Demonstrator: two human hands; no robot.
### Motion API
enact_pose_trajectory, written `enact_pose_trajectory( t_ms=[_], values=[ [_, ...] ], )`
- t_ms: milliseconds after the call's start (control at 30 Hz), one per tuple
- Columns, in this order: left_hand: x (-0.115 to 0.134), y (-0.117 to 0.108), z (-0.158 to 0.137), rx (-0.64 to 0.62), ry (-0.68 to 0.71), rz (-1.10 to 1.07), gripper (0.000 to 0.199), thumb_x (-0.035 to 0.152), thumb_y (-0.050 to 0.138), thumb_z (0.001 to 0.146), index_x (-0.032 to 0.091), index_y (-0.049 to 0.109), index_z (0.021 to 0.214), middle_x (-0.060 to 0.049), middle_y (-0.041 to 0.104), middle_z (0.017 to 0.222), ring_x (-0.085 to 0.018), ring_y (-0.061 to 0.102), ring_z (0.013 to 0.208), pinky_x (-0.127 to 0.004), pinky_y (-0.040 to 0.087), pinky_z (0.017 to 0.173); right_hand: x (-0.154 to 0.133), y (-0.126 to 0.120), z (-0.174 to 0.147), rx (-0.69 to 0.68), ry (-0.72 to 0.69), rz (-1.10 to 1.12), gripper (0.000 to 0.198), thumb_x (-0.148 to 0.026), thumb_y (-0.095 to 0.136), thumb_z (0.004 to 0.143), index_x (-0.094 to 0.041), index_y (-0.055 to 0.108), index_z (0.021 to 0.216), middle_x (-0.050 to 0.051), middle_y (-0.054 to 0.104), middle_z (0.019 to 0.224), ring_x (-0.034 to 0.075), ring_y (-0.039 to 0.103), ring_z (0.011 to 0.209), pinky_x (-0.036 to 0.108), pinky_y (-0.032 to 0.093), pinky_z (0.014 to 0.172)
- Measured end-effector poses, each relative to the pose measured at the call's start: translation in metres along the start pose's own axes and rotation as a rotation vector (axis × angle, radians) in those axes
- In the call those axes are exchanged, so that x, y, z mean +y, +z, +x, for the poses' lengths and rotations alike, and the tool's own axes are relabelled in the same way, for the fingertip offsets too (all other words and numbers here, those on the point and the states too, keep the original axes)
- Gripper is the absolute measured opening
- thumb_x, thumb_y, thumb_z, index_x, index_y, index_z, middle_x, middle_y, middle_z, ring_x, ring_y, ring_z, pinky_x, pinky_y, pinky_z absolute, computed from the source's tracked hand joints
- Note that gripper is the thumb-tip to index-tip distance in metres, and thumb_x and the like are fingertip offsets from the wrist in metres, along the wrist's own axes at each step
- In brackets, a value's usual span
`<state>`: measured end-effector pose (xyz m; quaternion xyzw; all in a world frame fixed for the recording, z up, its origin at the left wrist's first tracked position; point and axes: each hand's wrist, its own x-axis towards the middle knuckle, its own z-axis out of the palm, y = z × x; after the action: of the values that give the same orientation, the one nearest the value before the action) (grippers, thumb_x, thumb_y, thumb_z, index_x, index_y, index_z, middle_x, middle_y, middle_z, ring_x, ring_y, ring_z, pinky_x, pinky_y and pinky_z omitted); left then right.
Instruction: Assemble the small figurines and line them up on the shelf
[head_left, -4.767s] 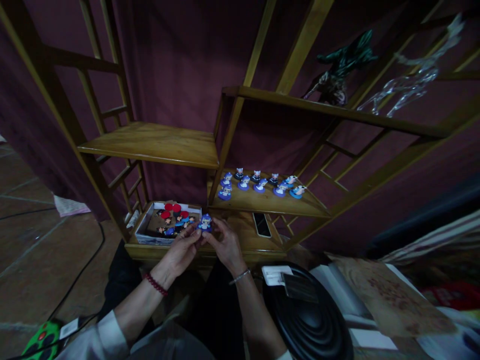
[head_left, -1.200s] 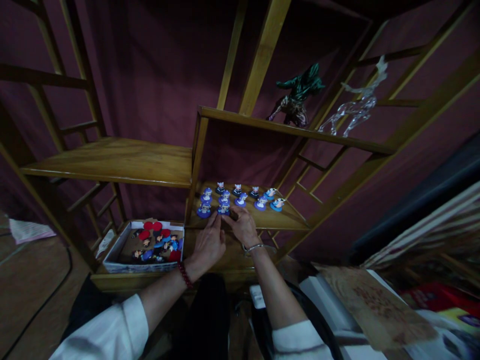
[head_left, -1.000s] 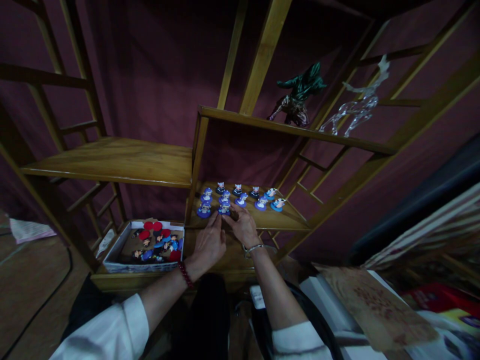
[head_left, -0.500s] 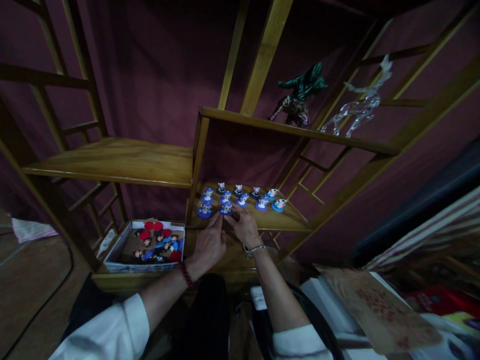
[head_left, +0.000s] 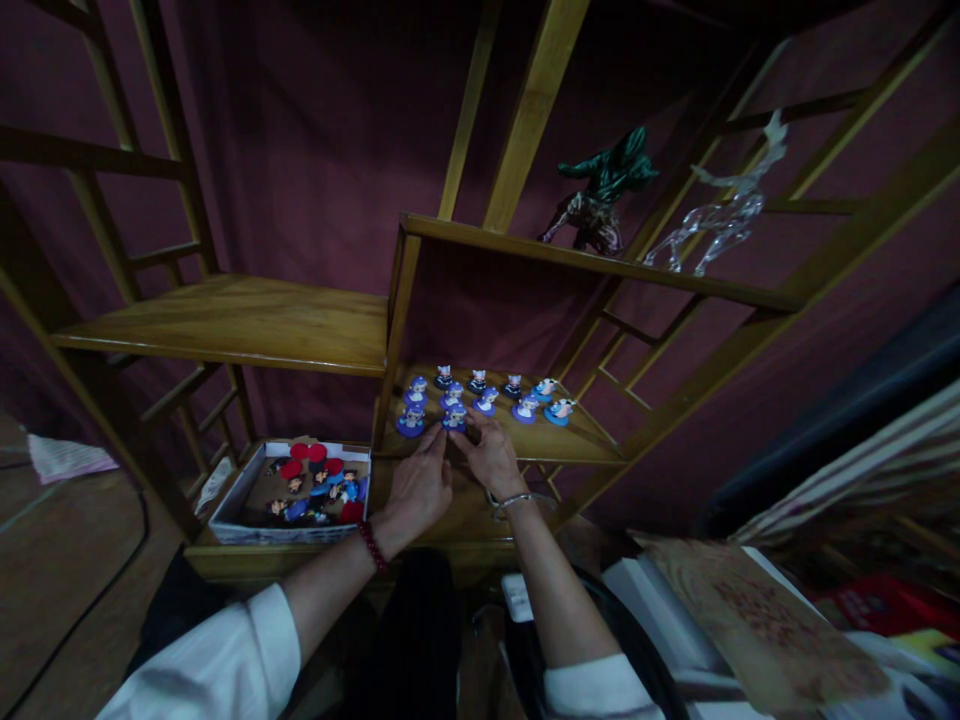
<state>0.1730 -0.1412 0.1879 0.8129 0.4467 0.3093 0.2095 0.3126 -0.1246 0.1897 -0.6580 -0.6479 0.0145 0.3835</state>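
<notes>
Both hands meet at a small purple-haired figurine (head_left: pixel 454 418) on a round purple base, at the front edge of the lower right shelf (head_left: pixel 559 436). My left hand (head_left: pixel 420 485) has its fingertips at the base's near left side. From the right, my right hand (head_left: pixel 489 455) pinches at the same base; its fingertips are partly hidden. Another purple figurine (head_left: pixel 411 420) stands to the left, with more in the row behind. Small dark figurines (head_left: pixel 478 380) line the back. Light-blue-based figurines (head_left: pixel 559 411) stand at the right.
A shallow box (head_left: pixel 236 505) of loose figurines with red and blue parts sits lower left. Above stand a dark green hooded statue (head_left: pixel 606 185) and a clear deer figure (head_left: pixel 724 215). A wooden shelf (head_left: pixel 232 318) is at left; a brown sheet (head_left: pixel 757 610) lies lower right.
Both hands stay at the same figurine with barely any movement. The whole view has shifted very slightly.
</notes>
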Motion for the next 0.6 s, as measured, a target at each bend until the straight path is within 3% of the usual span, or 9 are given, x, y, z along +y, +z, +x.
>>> enact_pose_trajectory(
  t_ms=[600],
  values=[
    [-0.0037,0.0045,-0.0067,0.012,0.025,-0.055,0.053,0.014,0.039,0.078,0.012,0.033,0.131,-0.012,0.031,0.139,-0.020,0.044,0.117,-0.032,0.038,0.096,0.0006,-0.0025,-0.0061,0.030,-0.031,0.017,0.041,-0.032,0.057,0.073,-0.020,0.054,0.112,0.007,0.063,0.104,0.021,0.055,0.099,0.038,0.043,0.088]
  ],
)
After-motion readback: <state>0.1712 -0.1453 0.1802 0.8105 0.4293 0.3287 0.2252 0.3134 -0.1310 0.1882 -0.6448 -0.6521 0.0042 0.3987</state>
